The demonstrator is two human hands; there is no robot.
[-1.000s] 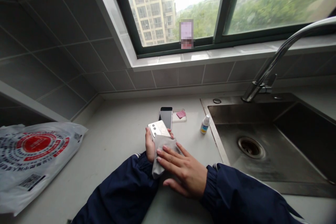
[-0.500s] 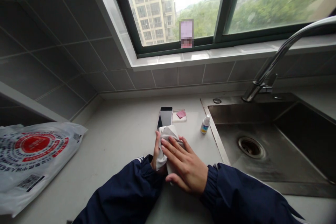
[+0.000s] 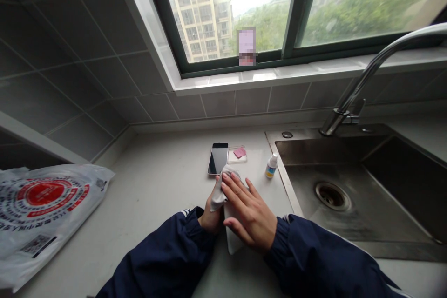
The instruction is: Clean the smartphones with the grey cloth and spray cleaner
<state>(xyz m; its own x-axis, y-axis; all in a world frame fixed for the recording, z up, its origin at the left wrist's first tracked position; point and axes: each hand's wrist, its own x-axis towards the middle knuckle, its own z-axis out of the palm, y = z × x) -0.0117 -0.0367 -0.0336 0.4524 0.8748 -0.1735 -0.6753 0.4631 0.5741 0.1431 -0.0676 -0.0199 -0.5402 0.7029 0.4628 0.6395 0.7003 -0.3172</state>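
Observation:
My left hand (image 3: 208,216) is wrapped round the left side of a white phone (image 3: 233,241), held just above the counter. The phone's lower end shows, while cloth and fingers hide most of the rest. A light grey cleaning cloth (image 3: 218,196) lies bunched over its upper part. With fingers stretched out, my right hand (image 3: 249,214) presses the cloth against the phone. Beyond the hands a second phone (image 3: 218,158) with a dark screen lies on the counter. Touching its right side is a clear phone case (image 3: 236,160) with a pink paper (image 3: 239,152) on it.
A small white spray bottle (image 3: 271,166) stands upright beside the steel sink (image 3: 349,223) on the right. The faucet (image 3: 352,86) arches over the basin. To the left lies a printed plastic bag (image 3: 52,214). A window (image 3: 230,14) is behind the counter (image 3: 153,172).
My right hand and the cloth have slid slightly up and right across the white phone. More of the phone's lower end shows now, and its top end is covered.

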